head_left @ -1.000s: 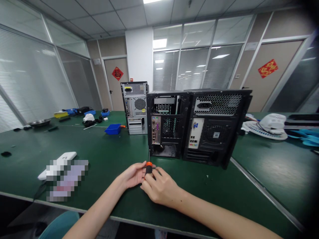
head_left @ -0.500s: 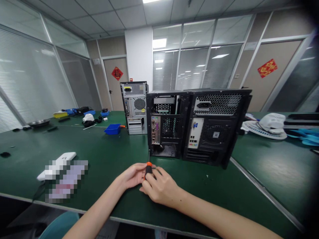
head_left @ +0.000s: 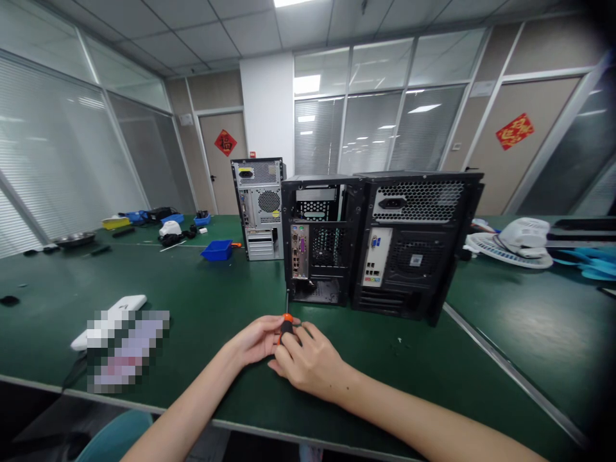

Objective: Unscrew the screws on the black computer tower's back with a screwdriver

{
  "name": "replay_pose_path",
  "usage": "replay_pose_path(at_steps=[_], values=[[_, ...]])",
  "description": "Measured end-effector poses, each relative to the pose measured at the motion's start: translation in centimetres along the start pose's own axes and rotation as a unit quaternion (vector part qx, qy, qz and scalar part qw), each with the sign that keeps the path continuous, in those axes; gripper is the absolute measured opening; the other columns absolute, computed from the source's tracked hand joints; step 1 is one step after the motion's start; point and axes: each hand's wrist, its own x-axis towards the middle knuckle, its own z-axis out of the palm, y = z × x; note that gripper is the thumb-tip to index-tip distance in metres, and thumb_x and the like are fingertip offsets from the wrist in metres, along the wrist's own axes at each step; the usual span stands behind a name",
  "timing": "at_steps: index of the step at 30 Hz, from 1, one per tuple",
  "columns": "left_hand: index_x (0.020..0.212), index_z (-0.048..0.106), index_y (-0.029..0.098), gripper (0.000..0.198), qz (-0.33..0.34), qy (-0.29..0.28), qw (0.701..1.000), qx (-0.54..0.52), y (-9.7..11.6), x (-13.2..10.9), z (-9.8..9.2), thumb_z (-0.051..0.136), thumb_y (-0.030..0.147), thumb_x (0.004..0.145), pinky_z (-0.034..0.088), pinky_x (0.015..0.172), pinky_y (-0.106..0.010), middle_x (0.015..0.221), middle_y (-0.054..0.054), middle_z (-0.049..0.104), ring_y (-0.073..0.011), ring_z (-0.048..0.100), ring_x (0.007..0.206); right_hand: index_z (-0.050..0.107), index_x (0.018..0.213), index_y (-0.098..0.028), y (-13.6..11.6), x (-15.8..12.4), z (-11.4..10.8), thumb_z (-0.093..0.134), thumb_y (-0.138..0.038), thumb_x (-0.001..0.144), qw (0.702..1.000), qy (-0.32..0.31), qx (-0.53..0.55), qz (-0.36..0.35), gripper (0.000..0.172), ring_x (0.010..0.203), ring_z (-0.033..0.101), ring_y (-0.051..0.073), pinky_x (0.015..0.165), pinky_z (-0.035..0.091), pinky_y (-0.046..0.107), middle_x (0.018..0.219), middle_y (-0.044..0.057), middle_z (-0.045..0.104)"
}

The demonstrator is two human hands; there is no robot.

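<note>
An orange-and-black screwdriver (head_left: 287,326) points away from me, its thin shaft reaching the lower left corner of the middle computer case (head_left: 355,237). Around its handle my right hand (head_left: 310,360) is closed. My left hand (head_left: 258,339) holds the front of the handle near the orange collar, its thumb against it; some of its fingers are hidden. The middle case is black, stands upright with its rear panel facing me, and has an open bay at top and bottom. Whether the tip sits in a screw is too small to tell.
Right of it stands another black computer case (head_left: 414,256); behind on the left, a silver one (head_left: 262,208). A blue tray (head_left: 217,250) lies left of the cases. A white device (head_left: 113,321) and a blurred-out item (head_left: 129,353) lie front left. A white fan (head_left: 522,240) is far right.
Both hands keep their hold on the screwdriver in nearly the same place. The view has shifted very slightly; the cases have not moved on the table.
</note>
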Motion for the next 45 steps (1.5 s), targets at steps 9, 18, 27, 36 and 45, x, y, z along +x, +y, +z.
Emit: replay_pose_path(at_steps=[9, 18, 27, 36, 45], values=[[0.095, 0.068, 0.006, 0.022, 0.005, 0.003, 1.000, 0.023, -0.1, 0.2, -0.4, 0.068, 0.020, 0.078, 0.052, 0.063, -0.022, 0.080, -0.008, 0.067, -0.0123, 0.064, 0.064, 0.050, 0.077, -0.018, 0.0, 0.0, -0.2, 0.048, -0.038, 0.086, 1.000, -0.026, -0.007, -0.003, 0.022, 0.061, 0.052, 0.016, 0.060, 0.037, 0.032, 0.069, 0.001, 0.052], [0.090, 0.068, 0.007, 0.026, -0.004, 0.009, 0.999, 0.039, -0.2, 0.2, -0.4, 0.075, 0.024, 0.072, 0.050, 0.058, -0.021, 0.074, -0.006, 0.066, -0.0116, 0.063, 0.060, 0.054, 0.080, -0.016, 0.2, 0.2, -0.3, 0.046, -0.041, 0.084, 0.999, 0.021, 0.021, -0.029, 0.027, 0.071, 0.057, 0.021, 0.069, 0.043, 0.037, 0.080, 0.007, 0.061], [0.091, 0.070, 0.006, 0.037, 0.007, 0.026, 0.999, 0.047, -0.2, 0.1, 0.3, 0.082, 0.028, 0.064, 0.050, 0.064, -0.021, 0.076, -0.007, 0.068, -0.0124, 0.063, 0.067, 0.054, 0.079, -0.016, 0.2, 0.3, -0.5, 0.047, -0.033, 0.084, 0.994, 0.019, 0.046, -0.094, 0.018, 0.078, 0.062, 0.024, 0.073, 0.047, 0.040, 0.080, 0.006, 0.062], [0.091, 0.070, 0.007, 0.042, 0.014, 0.049, 0.997, 0.051, -0.1, 0.0, 0.4, 0.083, 0.034, 0.061, 0.046, 0.056, -0.019, 0.066, -0.003, 0.064, -0.0093, 0.059, 0.057, 0.056, 0.087, -0.016, 0.5, 0.3, -0.4, 0.042, -0.028, 0.087, 0.987, -0.041, 0.059, -0.146, 0.019, 0.087, 0.060, 0.025, 0.082, 0.046, 0.043, 0.090, 0.008, 0.063], [0.088, 0.070, 0.011, 0.047, 0.011, 0.103, 0.990, 0.099, -0.2, 0.2, -0.1, 0.081, 0.046, 0.060, 0.037, 0.048, -0.017, 0.056, 0.002, 0.055, -0.0057, 0.049, 0.048, 0.059, 0.102, -0.012, 0.8, 0.7, -0.7, 0.040, -0.021, 0.091, 0.972, -0.076, 0.078, -0.210, 0.023, 0.108, 0.056, 0.025, 0.097, 0.041, 0.043, 0.109, 0.010, 0.062]])
